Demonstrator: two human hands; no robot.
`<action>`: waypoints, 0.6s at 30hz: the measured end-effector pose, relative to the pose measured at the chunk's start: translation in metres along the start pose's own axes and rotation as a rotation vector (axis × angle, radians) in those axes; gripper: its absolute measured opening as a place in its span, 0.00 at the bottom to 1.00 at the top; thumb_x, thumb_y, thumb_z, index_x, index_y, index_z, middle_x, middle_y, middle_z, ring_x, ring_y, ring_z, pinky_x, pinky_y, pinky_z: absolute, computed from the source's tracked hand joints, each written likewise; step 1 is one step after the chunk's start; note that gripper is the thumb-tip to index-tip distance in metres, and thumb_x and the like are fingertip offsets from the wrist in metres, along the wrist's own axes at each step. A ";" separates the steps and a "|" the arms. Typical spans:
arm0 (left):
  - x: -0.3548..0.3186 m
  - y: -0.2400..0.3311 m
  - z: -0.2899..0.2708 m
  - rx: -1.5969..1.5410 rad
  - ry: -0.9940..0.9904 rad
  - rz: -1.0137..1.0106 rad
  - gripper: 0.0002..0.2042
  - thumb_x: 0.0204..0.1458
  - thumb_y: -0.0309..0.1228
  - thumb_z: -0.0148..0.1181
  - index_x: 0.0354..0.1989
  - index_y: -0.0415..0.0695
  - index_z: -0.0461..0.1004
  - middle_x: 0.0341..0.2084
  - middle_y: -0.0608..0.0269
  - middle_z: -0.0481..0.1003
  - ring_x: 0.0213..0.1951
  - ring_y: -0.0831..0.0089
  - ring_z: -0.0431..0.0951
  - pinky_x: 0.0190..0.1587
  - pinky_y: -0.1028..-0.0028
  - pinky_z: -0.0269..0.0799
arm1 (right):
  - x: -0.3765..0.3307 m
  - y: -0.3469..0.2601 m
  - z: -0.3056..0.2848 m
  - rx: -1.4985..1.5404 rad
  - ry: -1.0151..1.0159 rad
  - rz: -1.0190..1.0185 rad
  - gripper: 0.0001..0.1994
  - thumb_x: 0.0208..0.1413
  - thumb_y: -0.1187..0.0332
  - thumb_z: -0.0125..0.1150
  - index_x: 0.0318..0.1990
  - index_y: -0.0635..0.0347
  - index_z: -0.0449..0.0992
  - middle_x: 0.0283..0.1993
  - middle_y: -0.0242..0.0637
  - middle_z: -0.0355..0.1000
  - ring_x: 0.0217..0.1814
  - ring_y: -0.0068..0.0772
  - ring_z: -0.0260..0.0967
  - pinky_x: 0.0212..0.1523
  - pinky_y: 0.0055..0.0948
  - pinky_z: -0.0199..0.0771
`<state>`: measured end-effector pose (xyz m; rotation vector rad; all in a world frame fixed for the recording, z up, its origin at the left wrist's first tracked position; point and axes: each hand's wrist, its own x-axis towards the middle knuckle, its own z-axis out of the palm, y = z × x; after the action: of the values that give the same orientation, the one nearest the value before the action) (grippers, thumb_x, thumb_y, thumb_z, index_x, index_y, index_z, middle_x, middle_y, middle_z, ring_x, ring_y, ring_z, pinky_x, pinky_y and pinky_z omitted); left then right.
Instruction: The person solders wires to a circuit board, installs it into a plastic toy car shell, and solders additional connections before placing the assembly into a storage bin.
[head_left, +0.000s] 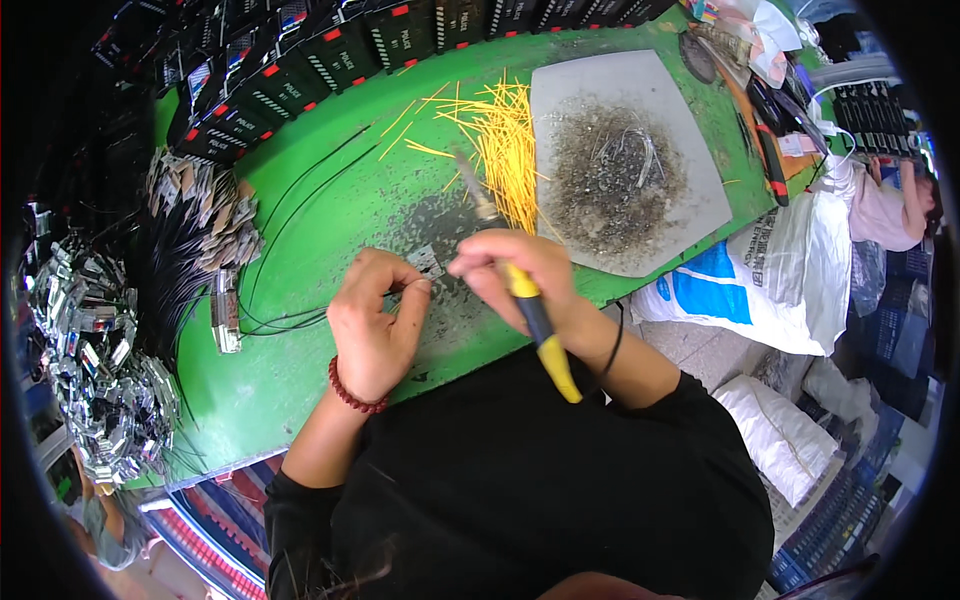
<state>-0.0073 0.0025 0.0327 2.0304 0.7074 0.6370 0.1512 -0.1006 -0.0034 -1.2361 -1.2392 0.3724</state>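
My right hand [525, 275] is closed around the yellow and black handle of a soldering iron [546, 345]. Its metal shaft points away from me, its tip slightly blurred, toward a pile of thin yellow sticks or wires [508, 150]. My left hand [378, 312] is pinched just left of it, low over the green table [290, 390]. Thin black wires [290, 322] run from the left into its grip; the ends are hidden by the fingers. A small silvery piece [425, 262] lies just beyond the left fingertips, on a dark-stained patch.
A grey board [690, 190] covered with dark debris lies right of the yellow pile. Black boxes [340, 55] line the far edge. Shiny metallic parts [100, 350] and bundled black wires [180, 250] heap at left. Red-handled pliers [772, 165] and a white sack [780, 280] are at right.
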 end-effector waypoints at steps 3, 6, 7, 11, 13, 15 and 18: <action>0.002 -0.011 0.007 0.230 0.030 0.150 0.05 0.44 0.17 0.61 0.26 0.38 0.71 0.27 0.56 0.73 0.31 0.62 0.73 0.35 0.69 0.68 | -0.022 -0.010 -0.048 0.071 0.050 0.330 0.30 0.60 0.47 0.56 0.58 0.64 0.65 0.35 0.42 0.79 0.29 0.22 0.73 0.31 0.21 0.73; 0.004 -0.015 0.013 0.387 -0.011 0.189 0.06 0.43 0.18 0.62 0.27 0.39 0.71 0.29 0.56 0.75 0.33 0.58 0.74 0.37 0.65 0.69 | -0.028 -0.007 -0.103 -0.134 0.311 0.293 0.25 0.63 0.52 0.51 0.55 0.67 0.74 0.43 0.40 0.76 0.30 0.21 0.70 0.31 0.21 0.71; 0.004 -0.017 0.014 0.387 -0.010 0.184 0.06 0.43 0.18 0.62 0.27 0.39 0.71 0.29 0.56 0.75 0.33 0.58 0.74 0.37 0.65 0.69 | -0.031 -0.001 -0.120 -0.159 0.436 0.308 0.21 0.62 0.57 0.53 0.52 0.66 0.76 0.36 0.35 0.75 0.29 0.18 0.66 0.29 0.18 0.65; 0.005 -0.023 0.018 0.385 0.021 0.193 0.07 0.41 0.19 0.64 0.26 0.42 0.72 0.29 0.60 0.76 0.34 0.59 0.75 0.38 0.64 0.69 | -0.033 0.012 -0.151 -0.280 0.525 0.387 0.12 0.55 0.72 0.55 0.45 0.67 0.77 0.28 0.29 0.70 0.26 0.15 0.64 0.28 0.16 0.62; 0.003 -0.023 0.018 0.378 0.030 0.194 0.06 0.41 0.19 0.64 0.26 0.42 0.72 0.29 0.60 0.76 0.34 0.59 0.75 0.38 0.64 0.70 | -0.026 0.011 -0.144 -0.204 0.585 0.379 0.08 0.51 0.77 0.56 0.40 0.65 0.74 0.27 0.29 0.70 0.26 0.15 0.64 0.29 0.16 0.63; 0.003 -0.024 0.018 0.351 0.032 0.170 0.07 0.41 0.19 0.64 0.26 0.41 0.72 0.29 0.60 0.77 0.33 0.60 0.75 0.39 0.64 0.70 | -0.025 0.012 -0.145 -0.208 0.579 0.386 0.07 0.52 0.77 0.56 0.39 0.65 0.73 0.29 0.30 0.70 0.26 0.16 0.65 0.30 0.16 0.65; 0.002 -0.025 0.019 0.345 0.034 0.172 0.07 0.41 0.19 0.64 0.26 0.41 0.72 0.29 0.60 0.77 0.32 0.60 0.75 0.38 0.64 0.70 | -0.025 0.014 -0.145 -0.195 0.594 0.386 0.06 0.51 0.78 0.57 0.37 0.64 0.71 0.29 0.31 0.70 0.26 0.17 0.67 0.31 0.16 0.66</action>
<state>0.0013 0.0045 0.0025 2.4239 0.7053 0.6860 0.2709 -0.1877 -0.0046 -1.6112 -0.5353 0.1393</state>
